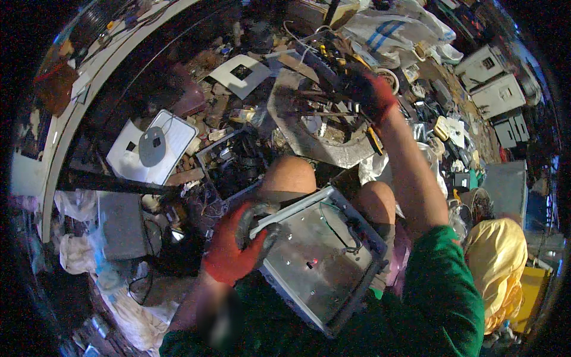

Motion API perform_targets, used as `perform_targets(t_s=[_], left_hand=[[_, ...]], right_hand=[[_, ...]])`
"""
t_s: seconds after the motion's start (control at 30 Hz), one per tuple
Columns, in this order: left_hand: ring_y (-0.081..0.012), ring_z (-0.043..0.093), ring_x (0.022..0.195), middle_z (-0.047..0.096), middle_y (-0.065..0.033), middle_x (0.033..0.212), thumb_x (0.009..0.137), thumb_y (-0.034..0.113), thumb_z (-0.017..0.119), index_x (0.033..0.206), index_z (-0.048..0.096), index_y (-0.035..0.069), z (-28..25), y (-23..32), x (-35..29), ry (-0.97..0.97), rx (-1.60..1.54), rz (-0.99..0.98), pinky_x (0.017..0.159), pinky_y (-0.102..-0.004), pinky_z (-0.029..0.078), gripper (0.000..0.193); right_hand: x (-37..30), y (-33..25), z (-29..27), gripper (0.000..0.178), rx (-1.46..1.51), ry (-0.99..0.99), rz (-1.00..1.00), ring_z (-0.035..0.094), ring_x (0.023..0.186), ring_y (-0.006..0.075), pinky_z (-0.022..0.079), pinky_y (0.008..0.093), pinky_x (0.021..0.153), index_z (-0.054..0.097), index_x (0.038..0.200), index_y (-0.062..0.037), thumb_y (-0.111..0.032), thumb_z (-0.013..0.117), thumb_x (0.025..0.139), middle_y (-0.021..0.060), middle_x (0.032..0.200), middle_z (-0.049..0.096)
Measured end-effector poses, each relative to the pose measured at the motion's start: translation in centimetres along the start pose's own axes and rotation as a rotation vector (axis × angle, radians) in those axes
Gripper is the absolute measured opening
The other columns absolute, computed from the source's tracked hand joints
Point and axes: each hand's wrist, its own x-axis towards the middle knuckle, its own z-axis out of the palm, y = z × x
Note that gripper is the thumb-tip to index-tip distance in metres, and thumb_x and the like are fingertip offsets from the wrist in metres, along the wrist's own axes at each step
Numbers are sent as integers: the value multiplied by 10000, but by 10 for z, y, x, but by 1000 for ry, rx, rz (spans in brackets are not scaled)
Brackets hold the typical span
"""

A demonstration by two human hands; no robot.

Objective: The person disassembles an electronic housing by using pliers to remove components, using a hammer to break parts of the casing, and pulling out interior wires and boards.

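My left hand (237,243), in a red and black work glove, grips the upper left edge of a shallow grey metal casing (333,262). The casing lies tilted across my lap, its inner face up. Several small holes dot its metal, and thin dark and green wires (351,241) sit in its upper right part. My right hand (375,95), gloved the same way, reaches far forward over a cluster of tools with yellow handles (324,52). Its dark fingertips merge with the clutter, so I cannot tell what they touch. A yellow-handled tool (375,140) lies just below that wrist.
A thick octagonal plate with a round opening (291,128) lies ahead of my knees among scrap. White panels (241,74) and a grey disc (156,147) are at the left. A white sack (398,33) lies at the back; a yellow sack (496,268) stands at the right.
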Motion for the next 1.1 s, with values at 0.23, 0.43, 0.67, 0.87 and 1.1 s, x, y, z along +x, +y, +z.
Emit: perform_targets(t_s=[0.23, 0.43, 0.67, 0.87, 1.1], left_hand=[[-337, 545, 1110, 575, -160, 1157, 808, 177, 643, 1234, 501, 46, -12, 79, 54, -270, 198, 522, 978, -423, 407, 468], [-413, 545, 1018, 592, -193, 1036, 839, 216, 576, 1025, 581, 40, 148, 166, 94, -638, 223, 1003, 884, -488, 434, 256], [-409, 548, 926, 583, -182, 940, 784, 243, 626, 929, 598, 38, 156, 188, 60, -771, -134, 1061, 849, -474, 447, 253], [-382, 571, 979, 615, -174, 1021, 763, 286, 668, 955, 637, 70, 146, 177, 90, -676, 241, 1060, 863, -449, 464, 290], [-325, 600, 1043, 635, -156, 1089, 774, 196, 662, 1055, 645, 66, 15, 171, 49, -352, 526, 782, 908, -405, 471, 310]], right_hand=[[-110, -8, 116, 273, -826, -157, -302, 649, 898, 350, 515, 423, 786, 642, 1047, -90, -270, 531, 874, 163, 997, 679], [-69, 64, 118, 369, -1007, -137, -87, 622, 958, 392, 504, 465, 836, 635, 999, -86, -394, 521, 831, 185, 1008, 660], [-106, 40, 137, 324, -1010, 29, -149, 641, 1006, 319, 535, 419, 818, 677, 1028, -116, -301, 550, 795, 135, 1083, 665], [-108, 40, 127, 377, -1086, -32, -22, 648, 1013, 282, 533, 415, 824, 638, 1143, -99, -285, 567, 823, 125, 1148, 649], [-171, 29, 81, 490, -713, -139, -40, 605, 1079, 278, 484, 399, 905, 526, 1267, -80, -338, 585, 855, 150, 1196, 610]])
